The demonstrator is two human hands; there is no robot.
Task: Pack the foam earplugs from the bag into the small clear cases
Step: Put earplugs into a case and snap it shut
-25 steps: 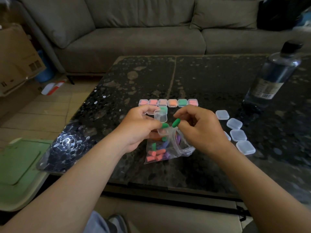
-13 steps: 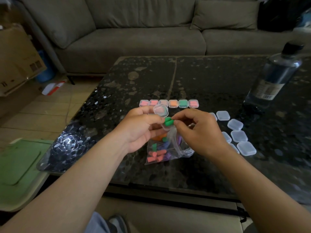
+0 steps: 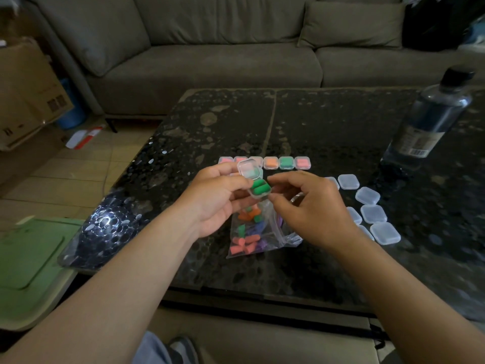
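Note:
My left hand (image 3: 217, 195) grips a small clear case (image 3: 258, 189) with its lid (image 3: 248, 168) flipped up; two green earplugs (image 3: 260, 186) lie inside it. The fingertips of my right hand (image 3: 312, 206) touch the case's right edge and front corner. Below both hands a clear zip bag (image 3: 258, 229) lies on the black table (image 3: 315, 122) with several orange, pink, green and purple earplugs in it. A row of filled cases (image 3: 278, 163) sits behind my hands. Several empty closed cases (image 3: 372, 214) lie to the right.
A water bottle (image 3: 430, 119) with a black cap stands at the table's right back. A grey sofa (image 3: 223, 61) runs behind the table. A cardboard box (image 3: 29, 93) and a green lid (image 3: 29, 258) are on the left.
My right hand brought the second green earplug to the case and set it in beside the first. My fingers now touch the case's edge with no plug between them.

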